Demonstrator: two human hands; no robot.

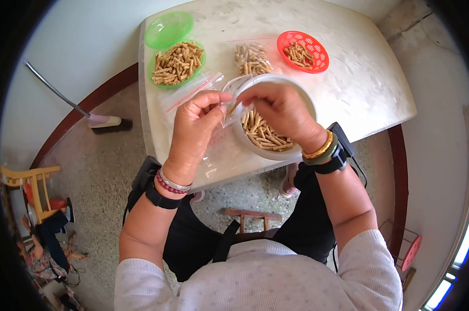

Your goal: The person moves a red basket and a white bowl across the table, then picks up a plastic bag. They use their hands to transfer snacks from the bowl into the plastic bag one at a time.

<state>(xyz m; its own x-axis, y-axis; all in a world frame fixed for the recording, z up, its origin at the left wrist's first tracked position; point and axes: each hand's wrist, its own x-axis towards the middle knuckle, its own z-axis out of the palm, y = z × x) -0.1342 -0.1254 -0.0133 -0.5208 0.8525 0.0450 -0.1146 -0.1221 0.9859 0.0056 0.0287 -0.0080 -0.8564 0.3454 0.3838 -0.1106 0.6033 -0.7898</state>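
My left hand (195, 116) pinches the edge of a clear plastic bag (229, 118) between thumb and forefinger, left of the white bowl. My right hand (281, 106), slightly blurred, reaches over the bowl with its fingers pinched at the bag's mouth. A short brown stick (234, 107) shows at its fingertips. Beneath, the white bowl (309, 98) holds many light-brown, stick-shaped pieces (265, 133); my right hand hides part of them. Behind the bowl lies a clear bag (252, 58) filled with similar sticks.
A green basket (202, 65) heaped with sticks stands at the left, beside a green plate (168, 29). A red basket (322, 59) with fewer sticks is at the back right. Flat zip bags (193, 90) lie near my left hand. A person (50, 243) sits at far left.
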